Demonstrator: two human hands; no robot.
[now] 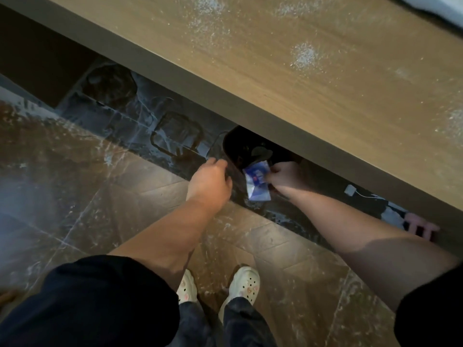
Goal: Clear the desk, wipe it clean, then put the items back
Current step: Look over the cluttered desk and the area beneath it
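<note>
The wooden desk [313, 78] crosses the upper right, its top flecked with white droplets or foam. Below its dark front edge, my right hand [284, 176] grips a crumpled blue and white packet [256, 182] low over the floor. A black rounded object [244, 146], perhaps a bin, sits partly hidden under the desk just beyond the packet. My left hand [210, 180] reaches down beside it, fingers bent downward, and I cannot see whether it touches anything.
The glossy marble floor [75, 171] reflects light. A white charger with its cable [350, 190] lies under the desk at right, near a pink object [423, 227]. My feet in white clogs [245, 284] stand close to the desk.
</note>
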